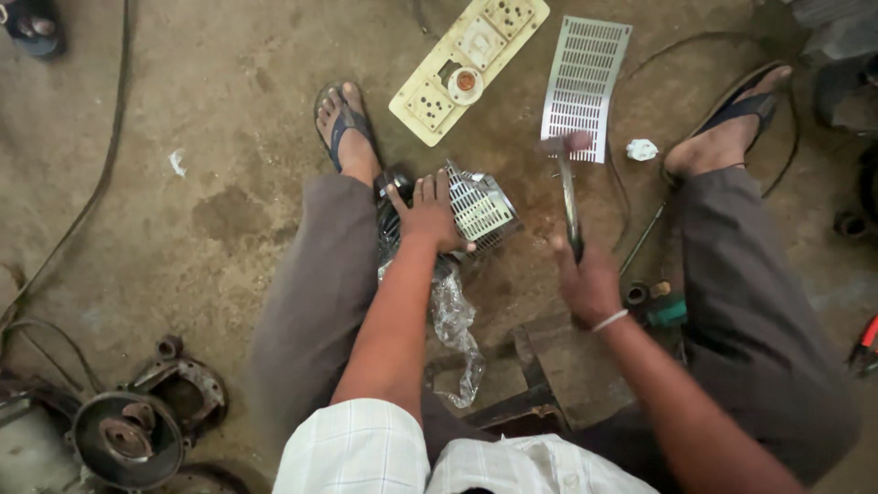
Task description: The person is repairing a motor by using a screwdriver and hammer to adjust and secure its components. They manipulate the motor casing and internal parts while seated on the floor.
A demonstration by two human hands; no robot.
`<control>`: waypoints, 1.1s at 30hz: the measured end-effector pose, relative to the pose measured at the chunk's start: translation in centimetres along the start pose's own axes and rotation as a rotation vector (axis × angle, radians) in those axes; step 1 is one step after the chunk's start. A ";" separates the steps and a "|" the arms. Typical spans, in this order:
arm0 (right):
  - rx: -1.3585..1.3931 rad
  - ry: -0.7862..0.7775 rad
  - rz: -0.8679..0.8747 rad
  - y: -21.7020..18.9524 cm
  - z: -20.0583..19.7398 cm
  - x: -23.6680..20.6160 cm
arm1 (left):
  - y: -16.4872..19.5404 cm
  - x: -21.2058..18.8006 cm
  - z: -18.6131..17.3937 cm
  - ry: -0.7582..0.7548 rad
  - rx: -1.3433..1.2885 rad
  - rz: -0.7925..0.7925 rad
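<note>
A stool (558,366) sits nearest, between the knees, with crumpled plastic (455,334) beside it. The right hand (588,285) is fisted round the handle of a hammer (569,197), whose head is blurred, apparently mid-swing. The left hand (430,215) lies fingers spread on a motor (462,212), pressing its slotted fan cover against the floor between the feet. Past the hammer lie a perforated grille (585,87) and a cream switchboard (468,64). A pulley (128,437) rests at far left.
</note>
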State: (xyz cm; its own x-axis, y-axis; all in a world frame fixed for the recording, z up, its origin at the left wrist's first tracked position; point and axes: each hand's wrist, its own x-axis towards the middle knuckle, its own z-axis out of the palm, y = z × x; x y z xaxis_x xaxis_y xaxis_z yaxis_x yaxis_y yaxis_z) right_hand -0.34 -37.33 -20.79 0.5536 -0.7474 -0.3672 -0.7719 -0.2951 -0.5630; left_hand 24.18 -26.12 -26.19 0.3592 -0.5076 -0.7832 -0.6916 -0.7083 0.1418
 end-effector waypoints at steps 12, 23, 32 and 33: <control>0.086 -0.116 -0.119 1.7 2.0 -2.6 | 0.1 0.6 1.4 0.044 -0.079 -0.050; 0.046 -0.020 -0.244 2.0 4.1 -1.6 | 0.3 0.7 0.9 -0.016 -0.102 -0.080; 0.327 0.066 -0.041 2.1 3.7 -1.6 | 0.4 0.8 0.9 0.002 -0.110 -0.075; 0.108 -0.102 -0.124 1.6 3.7 -1.2 | 0.3 0.7 0.9 0.002 -0.106 -0.073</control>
State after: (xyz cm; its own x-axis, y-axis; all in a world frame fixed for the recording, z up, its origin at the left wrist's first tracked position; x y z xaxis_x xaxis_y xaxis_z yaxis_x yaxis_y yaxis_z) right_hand -1.07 -34.71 -24.04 0.6754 -0.6436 -0.3600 -0.6608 -0.3115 -0.6828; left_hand 23.66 -26.22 -27.26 0.4073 -0.4537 -0.7926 -0.5936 -0.7911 0.1478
